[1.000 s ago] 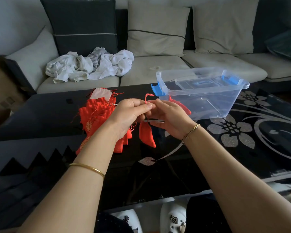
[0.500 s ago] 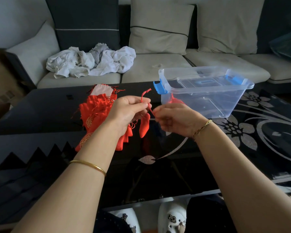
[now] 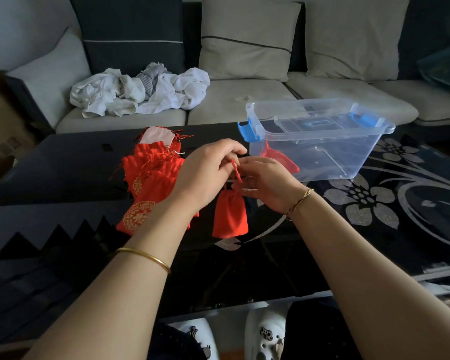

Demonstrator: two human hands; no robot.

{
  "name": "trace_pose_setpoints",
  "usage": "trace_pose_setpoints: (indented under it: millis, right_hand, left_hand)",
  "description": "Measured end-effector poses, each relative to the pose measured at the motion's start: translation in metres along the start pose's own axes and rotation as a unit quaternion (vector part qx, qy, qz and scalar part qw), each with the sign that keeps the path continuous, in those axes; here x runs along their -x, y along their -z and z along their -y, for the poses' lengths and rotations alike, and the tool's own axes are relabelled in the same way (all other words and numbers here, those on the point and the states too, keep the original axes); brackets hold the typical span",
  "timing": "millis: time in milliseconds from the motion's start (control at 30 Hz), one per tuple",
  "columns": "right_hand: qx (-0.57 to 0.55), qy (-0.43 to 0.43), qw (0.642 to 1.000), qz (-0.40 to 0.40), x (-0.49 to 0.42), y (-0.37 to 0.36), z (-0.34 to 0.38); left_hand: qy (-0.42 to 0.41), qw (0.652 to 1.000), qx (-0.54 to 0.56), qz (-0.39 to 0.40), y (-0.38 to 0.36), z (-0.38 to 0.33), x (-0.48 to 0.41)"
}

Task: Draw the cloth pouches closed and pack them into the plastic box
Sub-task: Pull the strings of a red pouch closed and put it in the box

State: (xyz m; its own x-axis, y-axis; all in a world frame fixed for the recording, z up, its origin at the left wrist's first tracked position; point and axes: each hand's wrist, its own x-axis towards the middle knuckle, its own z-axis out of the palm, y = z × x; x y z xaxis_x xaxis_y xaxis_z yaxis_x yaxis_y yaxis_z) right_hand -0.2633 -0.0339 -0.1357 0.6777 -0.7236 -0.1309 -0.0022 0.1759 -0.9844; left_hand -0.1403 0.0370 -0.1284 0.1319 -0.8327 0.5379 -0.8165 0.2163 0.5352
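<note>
A small red cloth pouch (image 3: 230, 215) hangs just above the black table between my hands. My left hand (image 3: 205, 175) pinches its red drawstring from above. My right hand (image 3: 266, 181) holds the pouch's gathered neck with curled fingers. A pile of several red pouches (image 3: 151, 175), some with gold print, lies on the table to the left, partly hidden by my left forearm. The clear plastic box (image 3: 353, 149) with blue latches stands to the right, and one red pouch (image 3: 279, 159) lies inside it at the left end.
The black glass table (image 3: 413, 203) bears a silver flower pattern on the right. Behind it stands a sofa with cushions and a heap of white cloth (image 3: 140, 92). White shoes (image 3: 265, 333) show under the table's near edge.
The pouch has turned to hang flat and lower between my hands. My right hand has shifted from the cord to the pouch's neck, close under my left hand.
</note>
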Motion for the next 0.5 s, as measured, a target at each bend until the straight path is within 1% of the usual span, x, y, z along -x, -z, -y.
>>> trace_pose_setpoints:
  millis: [133,200,300,400,500]
  right_hand:
    - [-0.036,-0.041,0.997,0.053,0.0009,0.0037,-0.0004]
    - [-0.053,-0.043,0.995,0.068,0.0013,0.0048,-0.0009]
    - [-0.036,-0.030,0.996,0.074,0.0014,0.0040,-0.0017]
    - [-0.004,-0.011,0.999,0.039,0.0015,0.0029,0.0001]
    - [0.098,0.012,0.995,-0.024,0.0022,0.0027,0.0010]
  left_hand:
    - [-0.047,0.998,-0.034,-0.040,-0.0011,0.0025,-0.0012]
    - [-0.058,0.996,-0.036,-0.050,-0.0023,0.0028,-0.0019]
    - [-0.063,0.995,-0.039,-0.068,-0.0043,0.0026,-0.0027]
    - [-0.036,0.997,-0.007,-0.070,-0.0059,0.0050,-0.0029]
    - [0.037,0.995,0.060,-0.069,-0.0071,0.0100,-0.0009]
